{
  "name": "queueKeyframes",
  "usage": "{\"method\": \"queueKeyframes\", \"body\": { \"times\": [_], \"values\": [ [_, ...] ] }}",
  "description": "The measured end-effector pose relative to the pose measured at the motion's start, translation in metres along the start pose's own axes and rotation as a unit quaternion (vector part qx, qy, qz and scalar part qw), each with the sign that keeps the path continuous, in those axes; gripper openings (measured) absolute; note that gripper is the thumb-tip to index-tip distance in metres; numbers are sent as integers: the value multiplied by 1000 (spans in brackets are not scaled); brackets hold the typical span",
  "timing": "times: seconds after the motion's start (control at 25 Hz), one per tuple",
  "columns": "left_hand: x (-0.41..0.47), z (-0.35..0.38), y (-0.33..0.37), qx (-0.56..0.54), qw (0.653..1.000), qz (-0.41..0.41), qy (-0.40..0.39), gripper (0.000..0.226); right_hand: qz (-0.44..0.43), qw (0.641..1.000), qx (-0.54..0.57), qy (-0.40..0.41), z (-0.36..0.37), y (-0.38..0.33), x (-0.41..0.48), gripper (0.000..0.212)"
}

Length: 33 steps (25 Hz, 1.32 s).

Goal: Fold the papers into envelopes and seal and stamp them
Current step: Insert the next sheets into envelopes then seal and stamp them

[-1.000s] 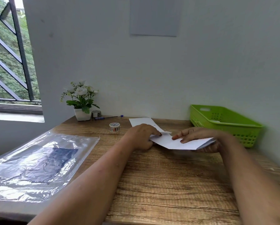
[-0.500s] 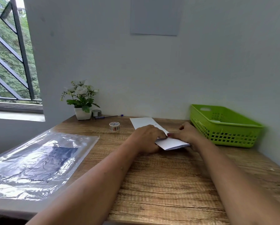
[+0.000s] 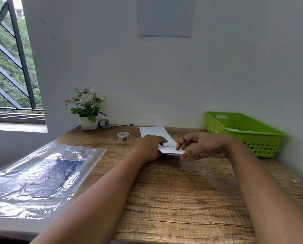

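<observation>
Folded white paper (image 3: 171,150) sits toward the far middle of the wooden worktop (image 3: 173,191). The left hand (image 3: 150,147) curls its fingers (image 3: 162,142) over the paper's left end. The right hand (image 3: 202,147) pinches its right edge, thumb underneath.

No text can be read. The tape roll (image 3: 123,137) on the surface (image 3: 173,191) carries red print, too blurred to make out. A smaller roll (image 3: 103,122) by the flowerpot (image 3: 88,123) has dark marks, also illegible. The paper (image 3: 153,132) bears one tiny dark speck, too small to tell.
</observation>
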<state>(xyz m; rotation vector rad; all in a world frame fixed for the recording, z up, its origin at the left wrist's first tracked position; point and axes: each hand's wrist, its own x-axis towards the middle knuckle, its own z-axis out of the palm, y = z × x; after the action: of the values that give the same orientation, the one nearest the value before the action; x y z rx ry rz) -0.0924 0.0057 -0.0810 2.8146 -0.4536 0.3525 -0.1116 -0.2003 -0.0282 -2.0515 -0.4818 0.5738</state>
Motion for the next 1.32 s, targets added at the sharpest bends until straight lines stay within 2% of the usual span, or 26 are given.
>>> {"method": "queueKeyframes", "body": {
  "times": [0.16, 0.36, 0.52, 0.56, 0.64, 0.72, 0.88, 0.96, 1.04, 1.32],
  "values": [
    [5, 2, -6, -22, 999, -2, -28, 42, -35, 999, -36, 2, 6, -2, 3, 15],
    [4, -2, -8, -66, 997, 11, -31, 40, -113, 978, -135, 108, 12, 5, 19, 8],
    [2, -6, -13, -105, 994, -1, -13, 40, -109, 968, -177, 141, 15, 12, 30, 51],
    [2, -7, -14, -120, 993, -10, -10, 40, -109, 965, -184, 149, 14, 14, 33, 45],
    [2, -8, -16, -142, 990, -23, -9, 42, -119, 962, -189, 160, 16, 16, 36, 15],
    [2, -8, -16, -159, 987, -31, -4, 44, -140, 952, -194, 191, 18, 18, 39, 7],
    [1, -9, -15, -193, 981, -33, 2, 42, -181, 902, -272, 284, 30, 18, 48, 13],
    [1, -9, -14, -197, 980, -29, 5, 41, -188, 854, -370, 315, 35, 18, 56, 17],
    [1, -8, -16, -199, 980, -32, 8, 42, -180, 803, -473, 315, 40, 18, 64, 19],
    [2, -9, -25, -179, 983, -30, -6, 35, -189, 726, -589, 300, 44, 12, 77, 20]
  ]
}}
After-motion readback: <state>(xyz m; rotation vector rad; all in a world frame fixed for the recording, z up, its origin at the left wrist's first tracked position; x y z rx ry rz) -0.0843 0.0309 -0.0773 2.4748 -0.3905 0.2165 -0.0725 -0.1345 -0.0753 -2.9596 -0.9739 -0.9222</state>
